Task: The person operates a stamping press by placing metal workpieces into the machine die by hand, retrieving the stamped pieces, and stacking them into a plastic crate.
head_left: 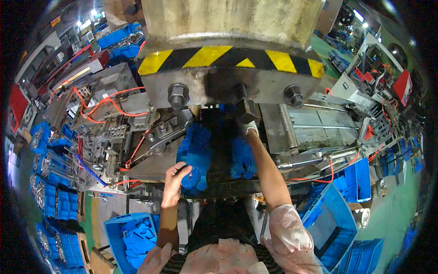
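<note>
My left hand rests bare on the lowest piece of a row of blue plastic parts lined up on the press bed, fingers curled around that piece. My right hand, in a white glove, reaches far in under the ram of the press with its yellow and black striped edge. Its fingers are hidden in the dark gap there, so what they hold is unclear. A second row of blue parts lies just left of my right forearm.
A blue bin of blue parts stands at lower left. Blue bins stand at lower right. Fixtures with red cables crowd the left of the bed. A metal chute runs off to the right.
</note>
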A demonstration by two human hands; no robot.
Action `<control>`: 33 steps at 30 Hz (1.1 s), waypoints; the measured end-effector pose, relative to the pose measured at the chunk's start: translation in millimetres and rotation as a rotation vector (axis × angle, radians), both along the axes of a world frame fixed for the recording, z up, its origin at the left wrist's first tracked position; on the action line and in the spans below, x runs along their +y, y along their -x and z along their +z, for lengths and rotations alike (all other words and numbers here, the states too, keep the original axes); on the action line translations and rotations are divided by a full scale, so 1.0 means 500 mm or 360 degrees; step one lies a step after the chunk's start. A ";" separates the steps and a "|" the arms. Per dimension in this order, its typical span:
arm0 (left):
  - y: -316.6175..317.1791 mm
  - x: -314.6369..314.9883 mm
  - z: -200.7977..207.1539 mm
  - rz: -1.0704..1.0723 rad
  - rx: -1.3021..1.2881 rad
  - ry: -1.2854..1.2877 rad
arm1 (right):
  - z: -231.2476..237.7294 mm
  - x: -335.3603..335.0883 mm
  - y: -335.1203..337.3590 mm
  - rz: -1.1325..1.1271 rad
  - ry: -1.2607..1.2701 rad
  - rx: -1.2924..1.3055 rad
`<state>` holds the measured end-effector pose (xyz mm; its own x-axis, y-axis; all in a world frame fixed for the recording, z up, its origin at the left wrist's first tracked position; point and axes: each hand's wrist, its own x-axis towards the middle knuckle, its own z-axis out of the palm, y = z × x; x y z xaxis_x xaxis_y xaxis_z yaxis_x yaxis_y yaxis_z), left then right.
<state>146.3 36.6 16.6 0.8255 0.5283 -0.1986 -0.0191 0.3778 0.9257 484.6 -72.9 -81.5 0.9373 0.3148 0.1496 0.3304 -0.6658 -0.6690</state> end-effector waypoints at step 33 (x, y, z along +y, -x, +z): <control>-0.024 0.011 0.009 0.0470 0.0498 -0.2201 | 0.214 -0.034 0.181 0.0338 -0.1196 0.0856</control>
<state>158.5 41.9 20.9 0.6739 0.5832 0.4536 0.3311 -0.7872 0.5203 394.3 -89.8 25.4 0.8736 0.4838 -0.0528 -0.0824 0.0401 -0.9958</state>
